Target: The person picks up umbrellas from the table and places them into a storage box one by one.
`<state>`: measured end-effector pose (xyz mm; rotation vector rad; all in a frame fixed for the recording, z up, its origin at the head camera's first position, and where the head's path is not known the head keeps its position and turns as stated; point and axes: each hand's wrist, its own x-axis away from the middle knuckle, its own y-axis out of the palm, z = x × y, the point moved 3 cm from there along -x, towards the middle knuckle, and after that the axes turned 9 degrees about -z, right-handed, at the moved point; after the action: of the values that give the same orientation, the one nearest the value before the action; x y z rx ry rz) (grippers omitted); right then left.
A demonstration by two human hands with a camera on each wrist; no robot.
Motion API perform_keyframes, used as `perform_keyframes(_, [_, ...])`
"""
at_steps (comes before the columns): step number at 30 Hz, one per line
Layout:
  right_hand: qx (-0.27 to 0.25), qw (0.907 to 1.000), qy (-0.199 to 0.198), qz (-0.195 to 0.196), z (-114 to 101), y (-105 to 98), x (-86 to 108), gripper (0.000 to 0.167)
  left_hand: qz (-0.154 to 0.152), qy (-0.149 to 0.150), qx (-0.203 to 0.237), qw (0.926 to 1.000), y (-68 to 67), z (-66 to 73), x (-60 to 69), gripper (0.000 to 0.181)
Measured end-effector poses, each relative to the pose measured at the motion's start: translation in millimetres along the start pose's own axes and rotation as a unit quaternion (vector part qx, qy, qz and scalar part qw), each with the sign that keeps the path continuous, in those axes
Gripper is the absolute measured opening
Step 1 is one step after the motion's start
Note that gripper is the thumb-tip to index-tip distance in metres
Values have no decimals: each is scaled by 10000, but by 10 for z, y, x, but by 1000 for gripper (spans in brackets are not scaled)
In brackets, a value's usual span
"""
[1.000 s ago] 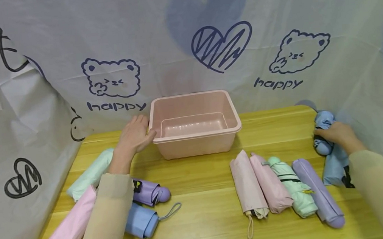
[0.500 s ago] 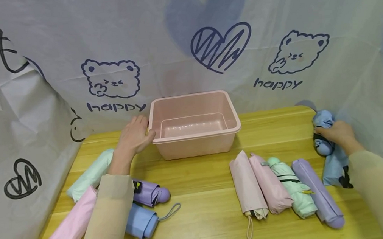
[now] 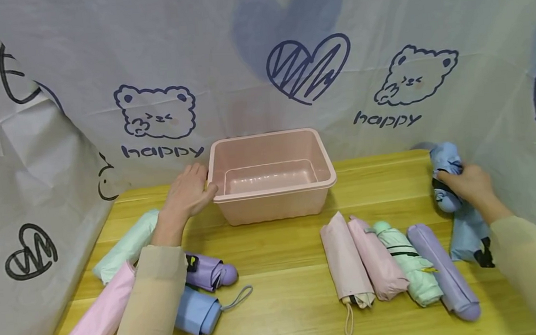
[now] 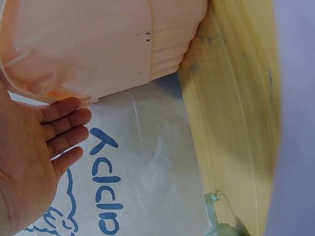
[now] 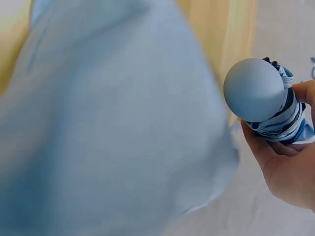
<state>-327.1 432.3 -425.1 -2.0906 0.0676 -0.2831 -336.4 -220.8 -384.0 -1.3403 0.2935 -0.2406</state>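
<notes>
At the right end of the table my right hand (image 3: 472, 186) grips a folded blue umbrella (image 3: 445, 158) round its middle. The right wrist view shows this umbrella's round end (image 5: 254, 90) and my hand (image 5: 290, 169) curled round it. Beneath that wrist lies another light blue umbrella (image 3: 467, 232), large and blurred in the right wrist view. My left hand (image 3: 187, 191) rests against the left rim of a pink bin (image 3: 275, 205). In the left wrist view the fingers of that hand (image 4: 37, 152) are relaxed beside the bin's edge.
Right of centre lie a pale pink umbrella (image 3: 347, 261), a pink one (image 3: 379, 261), a mint one (image 3: 407, 261) and a purple one (image 3: 442, 269). Left are mint (image 3: 126, 246), pink (image 3: 101, 315), purple (image 3: 205, 270) and blue (image 3: 195, 309) umbrellas. A printed cloth (image 3: 241, 84) hangs behind.
The gripped blue umbrella has shifted slightly left and up in the head view together with my right hand. My left hand has stayed at the bin.
</notes>
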Motion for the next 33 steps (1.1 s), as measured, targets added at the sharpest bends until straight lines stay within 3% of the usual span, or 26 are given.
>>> perform_keyframes(9, [-296, 9992, -244, 85, -392, -29, 93, 87, 9, -15, 68, 10000, 18, -17, 7, 51])
perform_keyframes(19, [-626, 9908, -1186, 193, -976, -21, 207, 80, -1, -30, 59, 10000, 25, -25, -2, 47])
perform_keyframes(33, [-259, 9714, -2326, 399, -1914, 39, 488, 79, 14, -21, 66, 10000, 25, -14, -5, 52])
